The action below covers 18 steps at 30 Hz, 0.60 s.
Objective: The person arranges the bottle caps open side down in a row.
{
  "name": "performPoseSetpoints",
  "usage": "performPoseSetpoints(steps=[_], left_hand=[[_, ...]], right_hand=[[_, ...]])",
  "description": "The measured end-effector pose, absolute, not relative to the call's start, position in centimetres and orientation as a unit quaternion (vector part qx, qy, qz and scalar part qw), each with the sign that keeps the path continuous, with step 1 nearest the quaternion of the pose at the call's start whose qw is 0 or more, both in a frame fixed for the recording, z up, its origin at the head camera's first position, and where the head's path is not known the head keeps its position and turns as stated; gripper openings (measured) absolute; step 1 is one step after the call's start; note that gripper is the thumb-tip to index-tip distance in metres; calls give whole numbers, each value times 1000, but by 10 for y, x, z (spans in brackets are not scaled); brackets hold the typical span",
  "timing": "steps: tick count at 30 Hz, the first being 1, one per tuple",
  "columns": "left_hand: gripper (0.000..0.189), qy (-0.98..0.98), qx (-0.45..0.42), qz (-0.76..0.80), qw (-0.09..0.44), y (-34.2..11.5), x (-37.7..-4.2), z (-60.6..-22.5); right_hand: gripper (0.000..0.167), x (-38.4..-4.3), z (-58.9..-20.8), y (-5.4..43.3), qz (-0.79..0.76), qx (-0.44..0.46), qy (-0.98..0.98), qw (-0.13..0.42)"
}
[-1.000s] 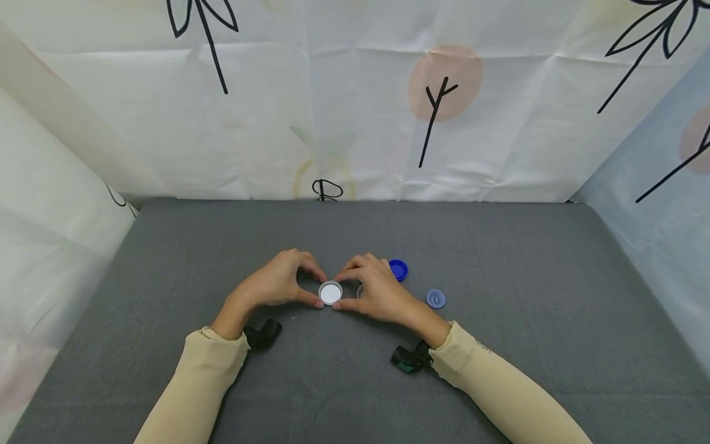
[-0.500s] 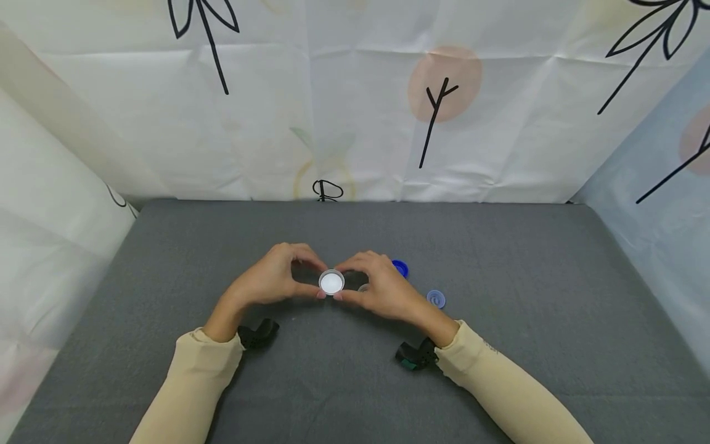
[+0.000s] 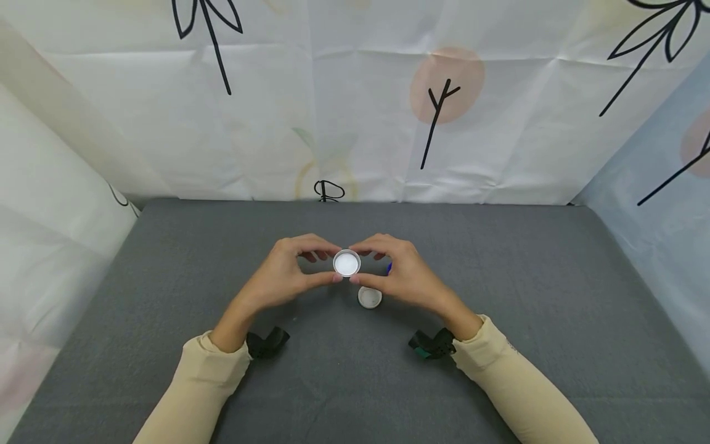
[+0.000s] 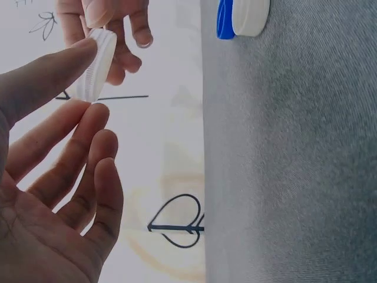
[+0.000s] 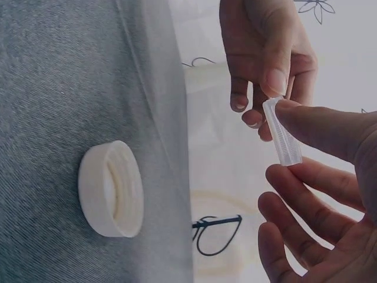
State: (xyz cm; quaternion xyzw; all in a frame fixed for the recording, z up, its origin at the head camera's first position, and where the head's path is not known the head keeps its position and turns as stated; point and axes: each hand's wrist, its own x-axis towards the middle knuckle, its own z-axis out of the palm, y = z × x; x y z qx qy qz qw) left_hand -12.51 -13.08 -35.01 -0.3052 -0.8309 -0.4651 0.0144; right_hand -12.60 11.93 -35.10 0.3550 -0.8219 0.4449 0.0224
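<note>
Between both hands a small round bottle cap [image 3: 346, 263], white inside with a ribbed rim, is held up over the table. My left hand [image 3: 285, 271] pinches its left side with thumb and forefinger. On the opposite side my right hand [image 3: 405, 271] pinches it the same way. The wrist views show the ribbed cap edge-on, raised well off the cloth, the other fingers of each hand loosely bent. A second white cap [image 3: 370, 298] lies below on the table, its hollow side visible in the right wrist view. Mostly hidden behind my right hand is a blue cap [image 3: 389, 268].
Grey cloth [image 3: 499, 277] covers the table. A white printed curtain [image 3: 360, 111] rises behind its far edge, with more sheets at both sides. A dark wrist camera [image 3: 268, 342] sits under my left wrist, another dark wrist camera [image 3: 432, 343] under my right.
Both hands have lifted the bottle cap up and slightly right. The second white cap has come into view below them, while my right arm now hides the paler blue cap.
</note>
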Motion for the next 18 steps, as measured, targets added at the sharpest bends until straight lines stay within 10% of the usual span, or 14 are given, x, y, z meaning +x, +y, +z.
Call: performPoseSetpoints(steps=[18], left_hand=[[37, -817, -295, -494, 32, -126, -118, -342]], right_hand=[[44, -127, -347, 123, 468, 375, -798, 64]])
